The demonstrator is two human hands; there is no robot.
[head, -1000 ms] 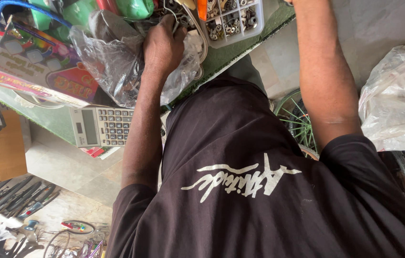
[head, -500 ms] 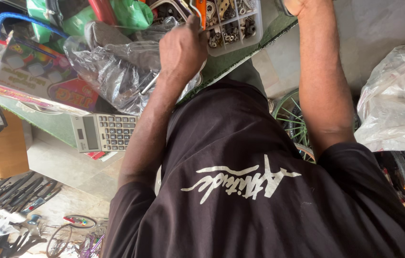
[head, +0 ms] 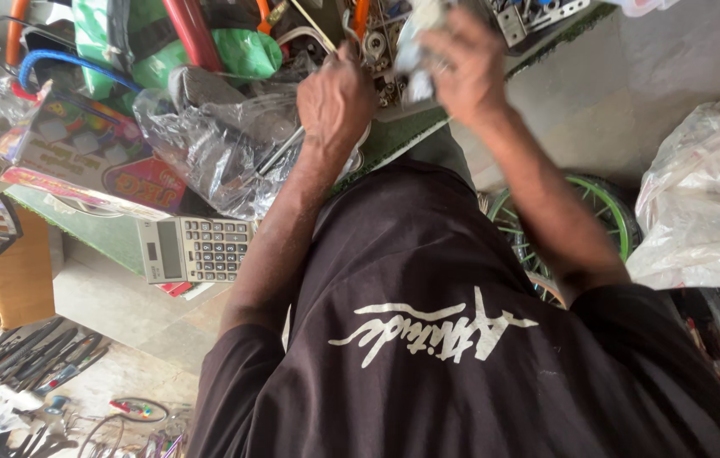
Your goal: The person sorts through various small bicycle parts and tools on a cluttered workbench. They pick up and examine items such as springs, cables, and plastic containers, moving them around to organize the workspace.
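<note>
My left hand (head: 336, 93) is closed around a thin silver metal tool (head: 279, 151) that slants down over a crumpled clear plastic bag (head: 207, 148). My right hand (head: 468, 66) grips a small whitish bag or wrapper (head: 415, 38) just to the right of the left hand. Both hands hover over a cluttered green-topped counter (head: 394, 136), beside a tray of small metal parts (head: 377, 47). My black shirt with white lettering fills the lower part of the view.
A grey calculator (head: 194, 248) and a colourful flat box (head: 80, 153) lie on the counter's left. Green bags (head: 241, 51), a red tube (head: 194, 34) and a blue hose (head: 71, 61) sit behind. A green-rimmed wheel (head: 610, 212) and white plastic bag (head: 708, 203) stand right; tools (head: 25, 365) lie on the floor.
My right hand has come down into view holding the whitish bag, close to the left hand. My left hand has shifted right, off the clear bag toward the parts tray.
</note>
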